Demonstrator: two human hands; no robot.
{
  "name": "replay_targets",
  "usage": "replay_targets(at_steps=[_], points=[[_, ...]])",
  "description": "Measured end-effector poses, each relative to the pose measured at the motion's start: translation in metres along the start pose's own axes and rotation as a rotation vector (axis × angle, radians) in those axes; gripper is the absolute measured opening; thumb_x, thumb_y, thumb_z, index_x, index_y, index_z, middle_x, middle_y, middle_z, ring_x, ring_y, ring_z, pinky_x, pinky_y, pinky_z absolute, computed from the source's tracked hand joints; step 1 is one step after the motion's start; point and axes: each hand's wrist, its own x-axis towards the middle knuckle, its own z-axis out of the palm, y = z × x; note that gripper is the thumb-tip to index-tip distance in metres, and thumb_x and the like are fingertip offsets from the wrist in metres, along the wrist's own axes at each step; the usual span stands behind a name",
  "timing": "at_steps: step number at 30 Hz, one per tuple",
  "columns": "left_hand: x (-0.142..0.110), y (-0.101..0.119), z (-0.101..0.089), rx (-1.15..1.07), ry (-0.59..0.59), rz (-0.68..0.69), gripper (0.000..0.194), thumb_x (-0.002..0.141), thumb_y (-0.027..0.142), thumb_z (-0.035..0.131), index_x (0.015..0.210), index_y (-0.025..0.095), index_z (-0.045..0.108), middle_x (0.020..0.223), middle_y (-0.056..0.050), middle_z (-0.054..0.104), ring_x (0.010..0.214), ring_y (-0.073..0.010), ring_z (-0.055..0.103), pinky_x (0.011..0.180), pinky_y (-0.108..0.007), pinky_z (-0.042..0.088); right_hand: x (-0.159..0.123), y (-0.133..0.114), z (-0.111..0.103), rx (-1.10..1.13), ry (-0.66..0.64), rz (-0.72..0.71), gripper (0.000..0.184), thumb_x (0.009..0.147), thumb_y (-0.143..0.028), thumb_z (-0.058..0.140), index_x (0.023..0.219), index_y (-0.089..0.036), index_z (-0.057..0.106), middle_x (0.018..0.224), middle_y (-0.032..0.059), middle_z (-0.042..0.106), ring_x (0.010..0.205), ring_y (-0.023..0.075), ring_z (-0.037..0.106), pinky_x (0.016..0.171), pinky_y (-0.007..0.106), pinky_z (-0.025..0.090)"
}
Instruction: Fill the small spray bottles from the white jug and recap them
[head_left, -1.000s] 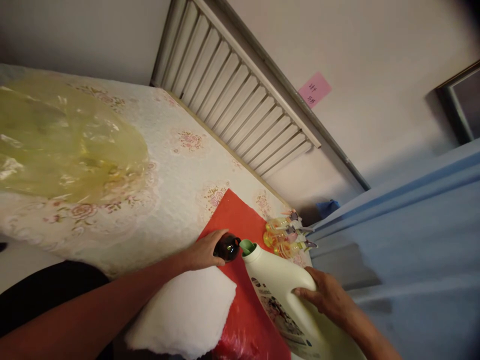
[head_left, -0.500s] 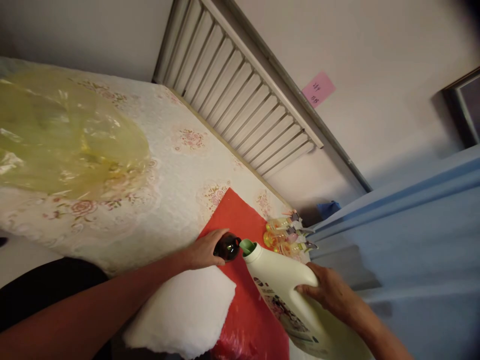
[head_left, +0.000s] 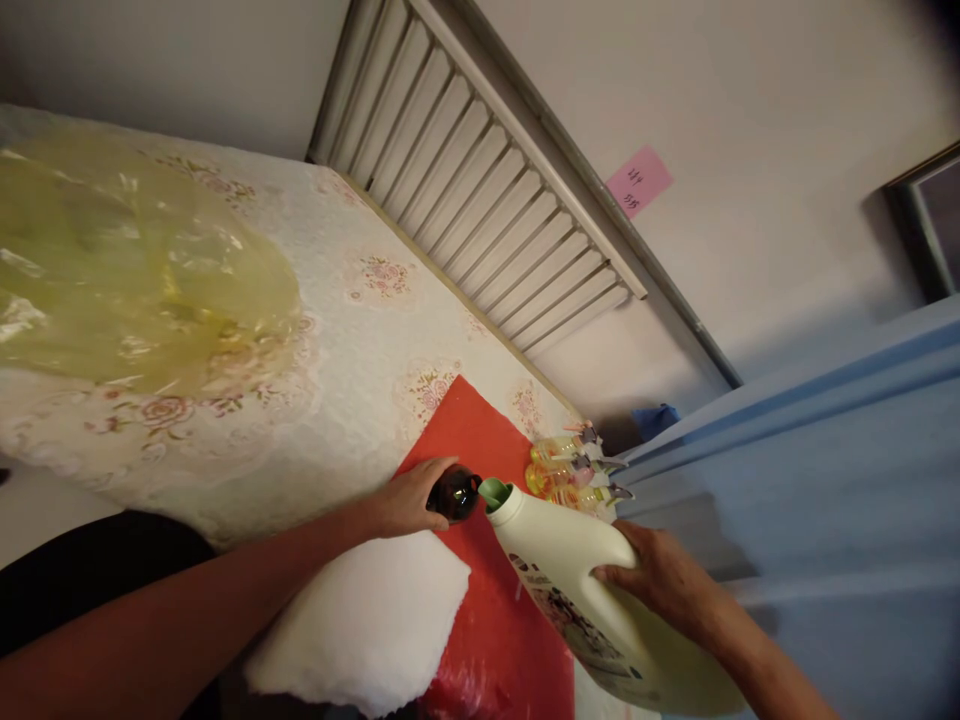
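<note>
My left hand (head_left: pixel 415 500) is wrapped round a small dark bottle (head_left: pixel 456 494) above a red mat (head_left: pixel 491 450). By its handle, my right hand (head_left: pixel 654 575) grips a large pale green jug (head_left: pixel 566 560) with a printed label. The jug is tilted, and its green spout (head_left: pixel 495 494) lies right at the bottle's mouth. Whether liquid is flowing I cannot tell. Below my left wrist is a white fluffy cloth (head_left: pixel 367 620).
Several pump bottles of yellow liquid (head_left: pixel 559 470) stand beside the mat. A yellow plastic bag (head_left: pixel 142 270) lies on the floral tablecloth (head_left: pixel 352 380). Behind the table are a white radiator (head_left: pixel 480 170) and, to the right, a blue curtain (head_left: pixel 847 500).
Both hands keep the bottle and the jug nearly in the same place, spout at the mouth. The view has shifted only very slightly.
</note>
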Motion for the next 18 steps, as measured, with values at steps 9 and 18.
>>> replay_targets(at_steps=[9, 18], points=[[-0.0005, 0.0034, -0.001, -0.008, 0.0, 0.003, 0.082, 0.058, 0.021, 0.075, 0.134, 0.028, 0.045, 0.132, -0.006, 0.056, 0.123, -0.0334, 0.05, 0.103, -0.044, 0.042, 0.0005, -0.0049, -0.0043, -0.001, 0.006, 0.016, 0.027, 0.077, -0.042, 0.066, 0.092, -0.02, 0.066, 0.086, 0.0064, 0.074, 0.077, 0.0228, 0.067, 0.066, 0.029, 0.045], [0.0006, -0.0023, 0.0015, -0.011, 0.017, 0.003, 0.084, 0.058, 0.023, 0.076, 0.136, 0.028, 0.044, 0.134, -0.007, 0.055, 0.124, -0.0336, 0.051, 0.104, -0.045, 0.042, 0.0017, -0.006, -0.0071, -0.026, 0.005, 0.005, 0.026, 0.078, -0.042, 0.066, 0.09, -0.019, 0.064, 0.086, 0.0066, 0.073, 0.077, 0.0223, 0.067, 0.066, 0.028, 0.045]])
